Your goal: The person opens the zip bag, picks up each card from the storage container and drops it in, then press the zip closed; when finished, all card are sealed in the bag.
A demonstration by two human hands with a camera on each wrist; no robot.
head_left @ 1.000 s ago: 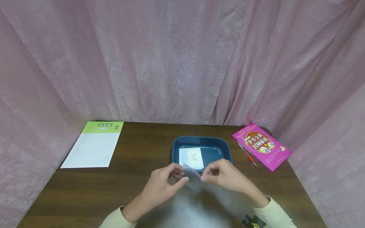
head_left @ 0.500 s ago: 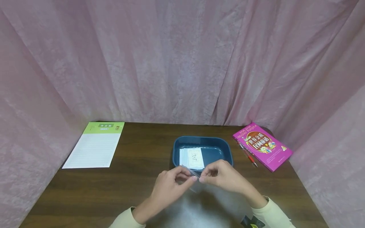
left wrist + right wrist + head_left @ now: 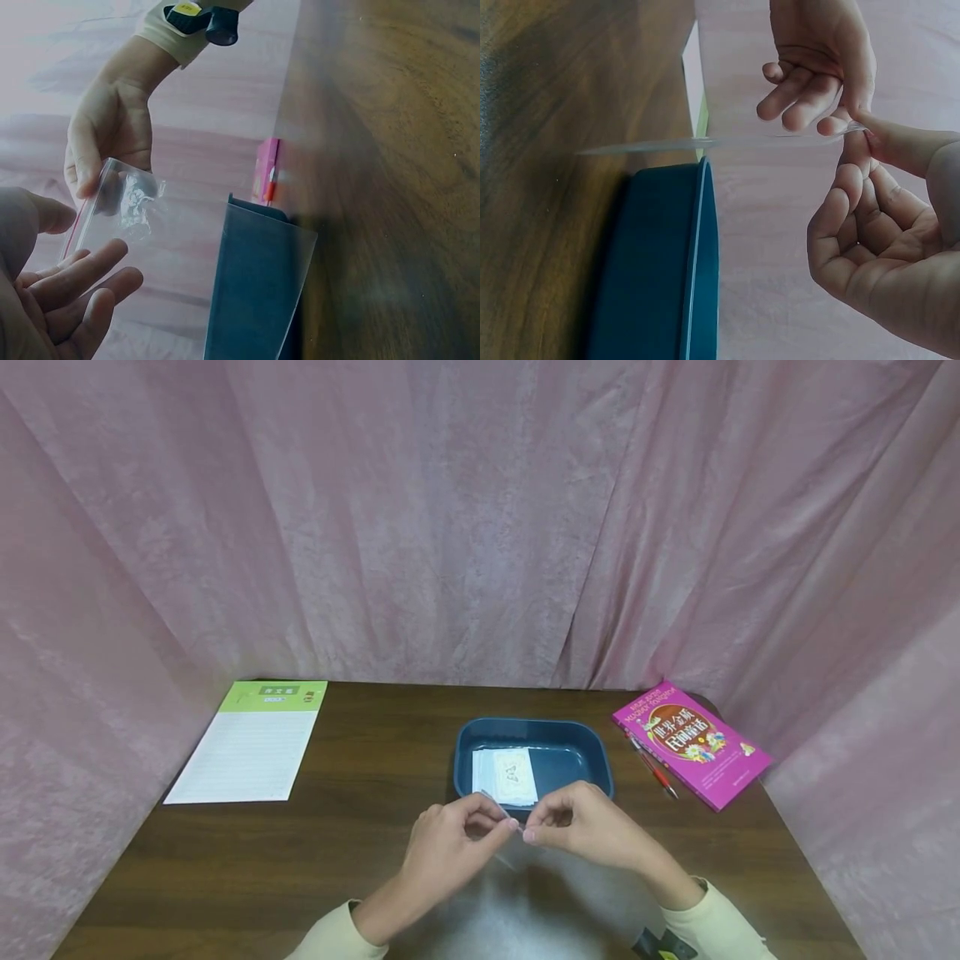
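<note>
Head view showed the person's left hand (image 3: 450, 843) and right hand (image 3: 581, 822) over the near half of the brown wood-grain desk (image 3: 360, 868), each pinching a small clear plastic bag (image 3: 139, 206), red-lined along one edge, between thumb and forefinger; the left's other fingers fanned loosely, the right's curled in. The bag hung between them, just before the near edge of a dark-blue rectangular tray (image 3: 566, 762), whose left half held white printed cards (image 3: 502, 777). Beyond, a red-and-silver pen (image 3: 655, 768) lay beside a magenta paperback book (image 3: 693, 746) toward the desk's far right corner; a green-topped white lined pad (image 3: 247, 739) lay near the far left corner. Pink velvety curtains (image 3: 450, 527) rose behind the far edge.
</note>
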